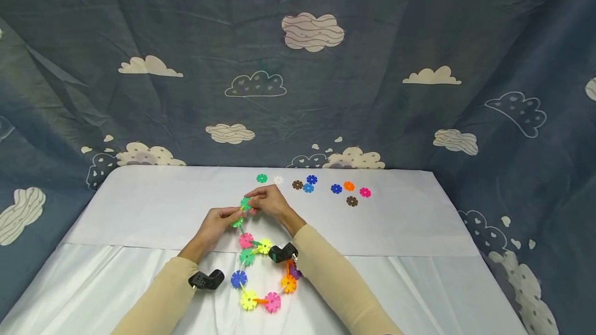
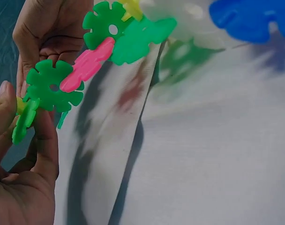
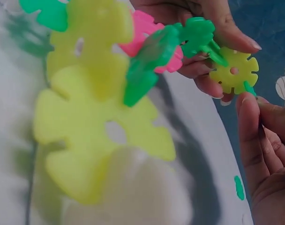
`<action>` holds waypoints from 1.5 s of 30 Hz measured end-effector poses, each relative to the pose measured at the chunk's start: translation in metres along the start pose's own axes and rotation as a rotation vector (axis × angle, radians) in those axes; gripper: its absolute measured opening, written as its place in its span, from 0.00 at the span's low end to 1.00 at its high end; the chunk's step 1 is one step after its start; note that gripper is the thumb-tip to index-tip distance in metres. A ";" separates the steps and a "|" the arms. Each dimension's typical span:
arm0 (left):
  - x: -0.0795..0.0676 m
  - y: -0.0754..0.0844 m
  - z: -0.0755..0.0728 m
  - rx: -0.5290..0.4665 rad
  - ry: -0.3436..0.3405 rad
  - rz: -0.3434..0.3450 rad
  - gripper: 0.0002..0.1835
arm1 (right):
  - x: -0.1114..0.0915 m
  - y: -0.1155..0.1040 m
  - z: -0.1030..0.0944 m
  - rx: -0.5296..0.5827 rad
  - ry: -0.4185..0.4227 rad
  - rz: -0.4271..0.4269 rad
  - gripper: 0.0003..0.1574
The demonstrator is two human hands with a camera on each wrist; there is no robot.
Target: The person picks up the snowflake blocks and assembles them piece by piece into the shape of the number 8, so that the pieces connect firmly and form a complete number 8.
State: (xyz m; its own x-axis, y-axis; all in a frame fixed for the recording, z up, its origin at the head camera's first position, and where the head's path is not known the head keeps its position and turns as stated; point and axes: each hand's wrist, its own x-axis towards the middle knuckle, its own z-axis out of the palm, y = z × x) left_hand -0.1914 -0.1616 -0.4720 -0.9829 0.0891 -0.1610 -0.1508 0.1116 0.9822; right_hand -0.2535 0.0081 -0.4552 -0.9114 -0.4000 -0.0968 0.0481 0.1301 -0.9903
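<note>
Both hands are at the far end of a chain of notched, flower-shaped plastic discs. My left hand [image 1: 218,225] pinches the chain by a yellow disc [image 3: 234,70], beside a green disc [image 1: 237,222]. My right hand [image 1: 270,201] pinches the end green disc [image 1: 245,203], seen edge-on in the right wrist view, where it meets the yellow one. Toward me the chain runs through a pink disc [image 1: 246,240] into a loop with a blue disc [image 1: 239,279], a yellow disc [image 1: 249,300] and an orange disc [image 1: 288,284]. My right wrist hides part of that loop.
Several loose discs lie along the far side of the white-covered table [image 1: 153,211], among them a green one [image 1: 262,178], a brown one [image 1: 352,201] and a pink one [image 1: 365,192]. A dark cloud-print curtain [image 1: 261,118] hangs behind the table.
</note>
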 end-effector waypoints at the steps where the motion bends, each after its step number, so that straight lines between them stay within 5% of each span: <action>1: 0.000 0.000 0.000 -0.010 -0.006 -0.002 0.19 | 0.000 0.001 0.000 -0.002 0.000 0.005 0.12; 17: 0.003 -0.003 0.002 -0.081 -0.037 -0.022 0.19 | 0.000 0.003 -0.004 0.043 0.006 0.041 0.12; 24: 0.000 -0.003 0.013 0.003 0.095 0.099 0.15 | -0.001 0.000 -0.004 0.021 0.059 -0.005 0.12; 30: -0.002 -0.004 0.019 -0.010 0.151 0.099 0.13 | -0.007 0.000 0.000 0.044 0.084 -0.017 0.12; 45: -0.002 0.001 0.013 -0.027 0.097 0.089 0.18 | -0.006 -0.003 -0.001 0.040 0.077 -0.066 0.11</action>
State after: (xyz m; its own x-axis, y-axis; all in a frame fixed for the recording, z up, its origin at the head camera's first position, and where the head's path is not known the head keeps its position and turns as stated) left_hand -0.1886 -0.1485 -0.4722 -0.9979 0.0010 -0.0640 -0.0637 0.0808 0.9947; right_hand -0.2484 0.0115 -0.4518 -0.9419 -0.3350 -0.0243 0.0013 0.0689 -0.9976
